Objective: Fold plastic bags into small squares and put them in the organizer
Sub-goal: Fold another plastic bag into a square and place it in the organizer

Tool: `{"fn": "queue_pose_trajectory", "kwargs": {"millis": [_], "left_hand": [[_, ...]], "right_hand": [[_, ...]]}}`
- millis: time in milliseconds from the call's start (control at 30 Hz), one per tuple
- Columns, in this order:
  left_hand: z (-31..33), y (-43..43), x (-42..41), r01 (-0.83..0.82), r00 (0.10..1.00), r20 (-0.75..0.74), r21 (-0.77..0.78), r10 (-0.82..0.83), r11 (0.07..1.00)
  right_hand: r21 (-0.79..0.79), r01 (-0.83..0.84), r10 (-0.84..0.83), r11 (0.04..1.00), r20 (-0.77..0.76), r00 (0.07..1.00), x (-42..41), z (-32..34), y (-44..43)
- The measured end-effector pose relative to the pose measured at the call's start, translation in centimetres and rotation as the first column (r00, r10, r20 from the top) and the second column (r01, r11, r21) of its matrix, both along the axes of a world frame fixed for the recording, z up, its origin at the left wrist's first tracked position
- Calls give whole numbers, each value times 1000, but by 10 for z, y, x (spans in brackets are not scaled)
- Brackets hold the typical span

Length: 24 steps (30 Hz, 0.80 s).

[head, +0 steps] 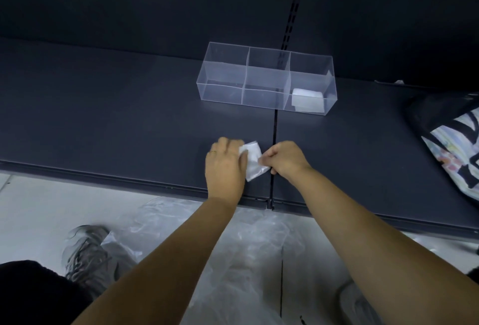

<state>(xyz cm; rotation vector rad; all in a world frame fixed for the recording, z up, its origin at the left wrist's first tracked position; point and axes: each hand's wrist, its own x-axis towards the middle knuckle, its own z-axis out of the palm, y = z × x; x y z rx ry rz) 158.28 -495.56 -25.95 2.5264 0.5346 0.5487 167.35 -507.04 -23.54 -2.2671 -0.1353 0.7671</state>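
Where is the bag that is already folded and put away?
In the head view, the folded bag lies in the front right compartment of the clear organizer, on the dark shelf.

Dark shelf (pixel 103 117) bearing clear organizer (pixel 223 91), folded plastic bag (pixel 252 160), patterned bag (pixel 451 143).
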Motion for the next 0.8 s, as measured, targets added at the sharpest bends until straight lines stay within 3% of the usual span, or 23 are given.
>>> {"fn": "queue_pose_trajectory", "kwargs": {"millis": [67, 100, 167, 267, 333, 400, 633, 800], "left_hand": [[-10, 0, -3, 240, 955, -216, 146, -205, 960], [-15, 2, -5, 309, 905, -356, 170, -234, 936], [-28, 8, -8, 357, 843, -491, 202, -221, 912], [-32, 11, -8, 369, 817, -537, 202, -213, 907], [-31, 12, -8, 376, 809, -548, 202, -214, 904], [-31, 11, -8, 360, 806, -557, 191, -201, 913], [-29, 4, -6, 269, 802, -586, 188, -111, 945], [-27, 0, -10, 228, 800, -595, 182, -78, 956]], "right_hand": [[-27, -5, 4, 1000, -18, 1000, 1, 3, 2], [-35, -4, 4, 999, -11, 1000, 1, 3, 3], [-38, -2, 3, 999, 24, 1000, -1, 1, 3], [-91, -22, 38, 996, 175, 984, -17, -6, 2], [-261, -20, 122, 965, 382, 916, -31, -16, -5], [-289, 41, 117, 956, 508, 854, -38, -25, -13], [-222, 168, -20, 960, 548, 836, -41, -30, -7], [-202, 174, -67, 964, 449, 891, -45, -23, -5]]}}
